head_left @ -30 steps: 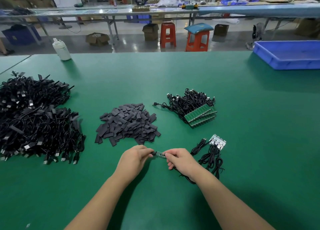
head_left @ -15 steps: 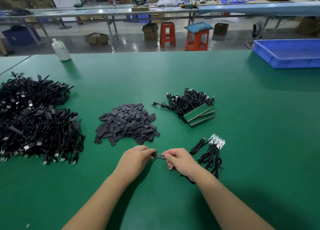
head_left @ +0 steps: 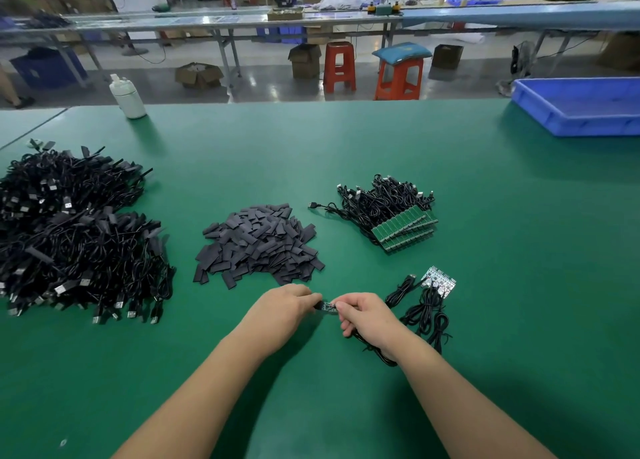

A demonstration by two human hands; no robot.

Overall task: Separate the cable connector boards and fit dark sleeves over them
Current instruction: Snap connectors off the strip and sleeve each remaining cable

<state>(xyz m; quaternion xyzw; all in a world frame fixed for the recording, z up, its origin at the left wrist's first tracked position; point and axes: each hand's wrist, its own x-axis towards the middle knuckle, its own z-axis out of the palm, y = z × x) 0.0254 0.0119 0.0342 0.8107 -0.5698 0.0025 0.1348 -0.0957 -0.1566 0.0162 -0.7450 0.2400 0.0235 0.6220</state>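
Small connector board (head_left: 327, 307) held between both hands, just above the green desk (head_left: 381, 147), near its front edge. Long axis running left to right. Left hand (head_left: 282, 308) pinching what looks like a dark sleeve at the board's left end; right hand (head_left: 363, 315) pinching the right end, fingers curled, black cable (head_left: 379, 354) trailing beneath the wrist. Sleeve pile (head_left: 258, 242) just behind the hands. Joined green boards (head_left: 405, 230) farther back right.

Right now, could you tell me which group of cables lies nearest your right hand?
The small bunch with the short pale board strip, just beyond the right hand. The green-board bundle lies farther back; the big heap is far left.
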